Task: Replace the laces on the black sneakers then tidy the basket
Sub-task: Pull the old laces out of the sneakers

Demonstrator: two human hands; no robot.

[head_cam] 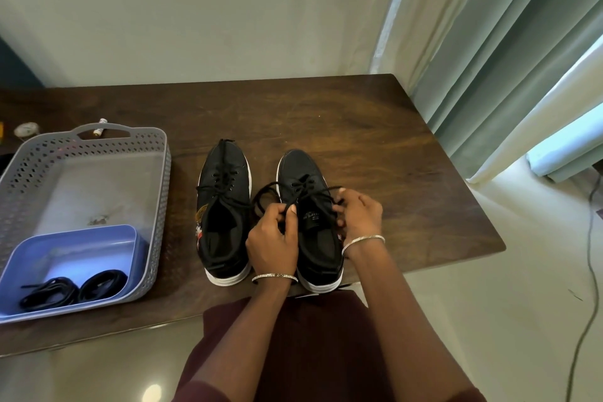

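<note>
Pinching lace (295, 197) over right sneaker (311, 215) | left hand (272, 243) curling, gripping one strand | right hand (359, 214) curling, gripping other strand | table (375, 140)

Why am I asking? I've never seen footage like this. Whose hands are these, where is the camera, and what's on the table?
There is no machine here. A person wears a camera on the head, and it looks down at their own bare hands. On the wooden table one black sneaker stands beside a grey basket. Next to it is a second sneaker, whose black lace the left hand and right hand each pinch. In the basket, a blue tub holds coiled black laces.
</note>
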